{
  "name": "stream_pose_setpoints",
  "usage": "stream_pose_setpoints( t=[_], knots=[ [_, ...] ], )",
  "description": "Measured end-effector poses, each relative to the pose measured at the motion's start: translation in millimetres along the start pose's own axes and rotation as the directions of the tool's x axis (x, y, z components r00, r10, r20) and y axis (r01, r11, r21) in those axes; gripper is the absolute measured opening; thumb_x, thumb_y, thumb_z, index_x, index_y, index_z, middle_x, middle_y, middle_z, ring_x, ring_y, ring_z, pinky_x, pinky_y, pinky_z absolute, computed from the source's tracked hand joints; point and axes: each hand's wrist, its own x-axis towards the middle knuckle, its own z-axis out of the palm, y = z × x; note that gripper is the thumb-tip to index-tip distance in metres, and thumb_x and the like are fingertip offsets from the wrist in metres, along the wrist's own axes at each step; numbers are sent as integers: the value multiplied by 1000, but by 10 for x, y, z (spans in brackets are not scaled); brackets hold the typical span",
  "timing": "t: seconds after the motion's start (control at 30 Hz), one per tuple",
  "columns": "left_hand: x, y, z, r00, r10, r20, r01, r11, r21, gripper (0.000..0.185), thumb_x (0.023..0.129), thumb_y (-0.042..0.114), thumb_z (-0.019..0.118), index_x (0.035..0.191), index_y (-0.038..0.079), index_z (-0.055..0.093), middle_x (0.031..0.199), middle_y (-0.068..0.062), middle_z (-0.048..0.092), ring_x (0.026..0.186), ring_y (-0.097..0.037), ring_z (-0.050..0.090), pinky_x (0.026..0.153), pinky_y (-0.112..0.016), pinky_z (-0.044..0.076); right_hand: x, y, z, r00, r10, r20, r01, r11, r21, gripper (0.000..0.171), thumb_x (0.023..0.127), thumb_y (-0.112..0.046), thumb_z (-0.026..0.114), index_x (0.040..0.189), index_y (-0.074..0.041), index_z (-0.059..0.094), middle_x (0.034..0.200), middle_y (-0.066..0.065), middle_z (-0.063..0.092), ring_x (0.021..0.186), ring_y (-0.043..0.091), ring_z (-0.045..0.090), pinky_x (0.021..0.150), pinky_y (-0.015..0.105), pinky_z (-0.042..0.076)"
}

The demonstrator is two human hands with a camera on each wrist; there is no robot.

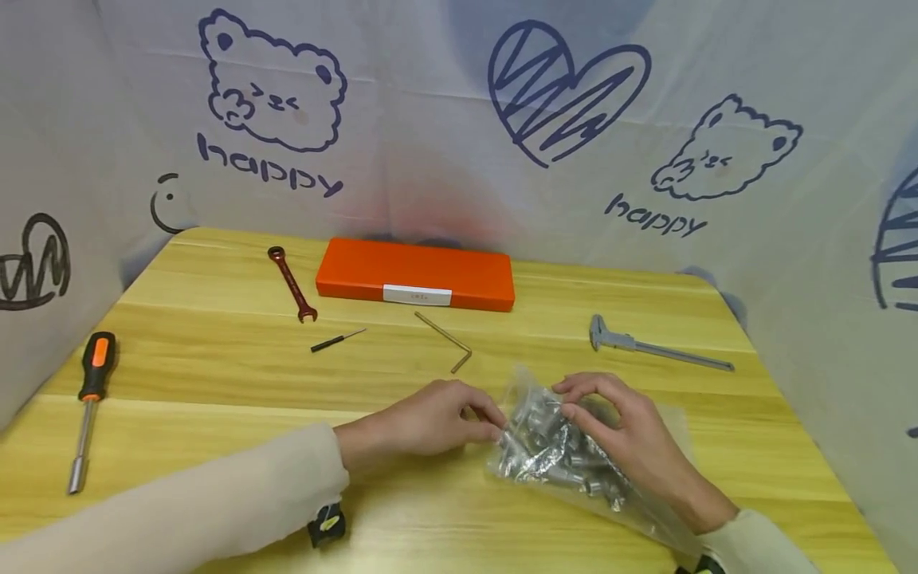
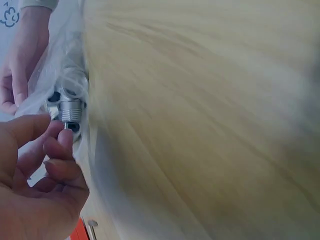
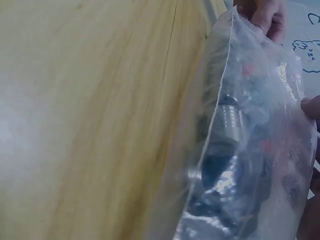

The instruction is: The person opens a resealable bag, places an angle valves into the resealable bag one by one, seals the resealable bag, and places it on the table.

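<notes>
Lying near the bench's (image 1: pixel 215 359) front edge, a clear bag of metal parts (image 1: pixel 552 454) is pinched at its open end by the left hand (image 1: pixel 430 418) and right hand (image 1: pixel 624 430), both grips clamped on plastic, an orange case (image 1: pixel 416 275) behind.

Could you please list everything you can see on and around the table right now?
Plastic bag: one, clear, full of silver metal parts, front right of table.
Case: one, orange, far centre.
Wrench: one, red, far left.
Screwdriver: one, black and orange, left edge.
Small screwdriver: one, black, centre.
Hex key: one, metal, centre.
Caliper: one, grey, right.
Table: one, light wood.
Left hand: pinches the bag's edge.
Right hand: holds the bag.
</notes>
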Motion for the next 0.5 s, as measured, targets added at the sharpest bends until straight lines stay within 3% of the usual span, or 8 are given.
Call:
stream_pose_setpoints(
  t=[0.07,0.2,0.3,0.37,0.5],
  knots=[
    [-52,-7,-33,1000,-21,-7,21,1000,9,14,108,22,70,117,20,81,121,4,79,99,-11,67,86,-33,56,29,-10,-9,1000,6,25,-6,1000,-6,10,107,-20,73,110,-29,72,130,-11,76,128,10,66,110,22,49],
    [-152,-6,-67,996,-87,6,88,995,-55,16,110,24,66,108,14,78,98,3,79,81,-12,61,75,-29,50,152,-27,-80,994,33,101,-33,999,-10,19,111,-26,67,129,-23,69,135,-7,74,130,15,66,113,41,53],
    [-224,14,-59,985,-150,88,161,976,-143,28,111,32,64,100,12,79,86,0,80,65,-12,56,64,-26,44,328,-27,-140,983,35,178,-34,999,-13,32,113,-28,63,143,-17,64,142,1,71,134,22,65,114,54,51],
    [-265,26,-42,968,-185,167,217,955,-200,35,111,39,63,98,11,81,86,-2,82,58,-10,54,58,-24,42,472,-22,-165,969,25,244,-22,1000,-13,38,113,-28,61,148,-11,61,147,8,69,135,27,65,113,58,51],
    [-312,34,26,934,-223,280,300,914,-272,40,108,44,68,97,9,83,89,-7,84,51,-8,55,50,-21,42,741,0,-163,914,62,402,-59,998,-20,48,115,-32,59,153,-4,58,148,15,67,133,32,65,111,59,53]
  ],
)
